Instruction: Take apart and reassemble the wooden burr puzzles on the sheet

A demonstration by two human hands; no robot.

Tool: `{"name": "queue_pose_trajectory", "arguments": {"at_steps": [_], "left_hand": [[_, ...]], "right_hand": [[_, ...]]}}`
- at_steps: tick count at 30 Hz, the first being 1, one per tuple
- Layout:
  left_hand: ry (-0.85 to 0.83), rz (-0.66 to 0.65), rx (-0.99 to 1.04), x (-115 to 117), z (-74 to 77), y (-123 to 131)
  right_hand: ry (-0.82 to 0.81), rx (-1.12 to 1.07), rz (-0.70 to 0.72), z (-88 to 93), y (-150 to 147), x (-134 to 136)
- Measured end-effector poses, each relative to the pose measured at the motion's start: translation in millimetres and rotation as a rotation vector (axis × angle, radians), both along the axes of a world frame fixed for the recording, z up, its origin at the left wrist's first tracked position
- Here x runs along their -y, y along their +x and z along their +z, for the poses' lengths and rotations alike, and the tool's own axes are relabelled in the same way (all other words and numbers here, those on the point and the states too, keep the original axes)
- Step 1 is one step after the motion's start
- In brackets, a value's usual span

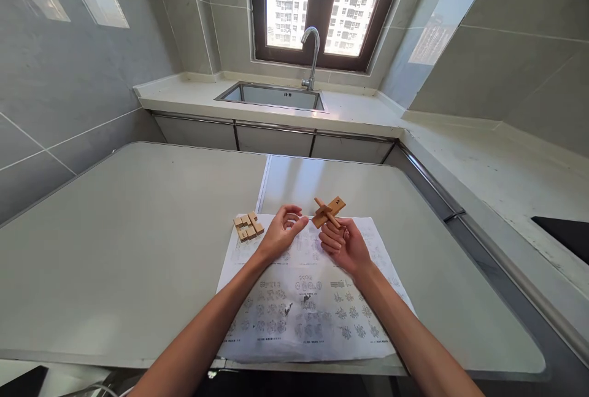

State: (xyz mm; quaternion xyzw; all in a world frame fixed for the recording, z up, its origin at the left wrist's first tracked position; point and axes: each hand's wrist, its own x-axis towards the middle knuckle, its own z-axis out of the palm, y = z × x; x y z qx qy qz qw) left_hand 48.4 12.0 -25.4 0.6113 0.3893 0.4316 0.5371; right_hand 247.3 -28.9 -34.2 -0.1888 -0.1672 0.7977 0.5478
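Note:
My right hand (344, 243) is closed around crossed wooden puzzle bars (328, 211), held up above a printed instruction sheet (307, 299). My left hand (281, 230) hovers just left of them with its fingers curled loosely apart and nothing in it. A small pile of loose wooden puzzle pieces (248, 226) lies at the sheet's far left corner, close to my left hand.
The sheet lies on a grey-white table (138, 243) whose two halves meet at a seam. Beyond it runs a counter with a steel sink (271, 96) and a tap (311, 56) under a window. A second counter (497, 170) runs along the right.

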Motion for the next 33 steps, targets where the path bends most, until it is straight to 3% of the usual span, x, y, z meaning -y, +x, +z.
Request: {"name": "queue_pose_trajectory", "arguments": {"at_steps": [6, 9, 12, 16, 22, 26, 33], "left_hand": [[-0.083, -0.459, 0.222, 3, 3.3, -2], [-0.114, -0.552, 0.251, 5, 5.2, -2], [-0.101, -0.497, 0.213, 4, 4.4, -2], [0.016, -0.268, 0.028, 7, 2.4, -2], [0.374, -0.081, -0.227, 12, 4.1, 0], [0.520, -0.022, -0.306, 10, 1.9, 1], [0.500, -0.018, -0.434, 7, -1.2, 3]], "right_hand": [[0.200, 0.160, 0.224, -2.9, -7, 10], [0.206, 0.210, 0.254, -4.6, -9, 10], [0.214, 0.279, 0.197, -2.8, -12, 9], [0.224, 0.380, 0.043, 0.0, -19, 7], [0.211, 0.680, -0.223, -1.4, -24, 7], [0.244, 0.782, -0.291, -3.0, -22, 7], [0.262, 0.852, -0.312, -11.9, -18, 3]]}}
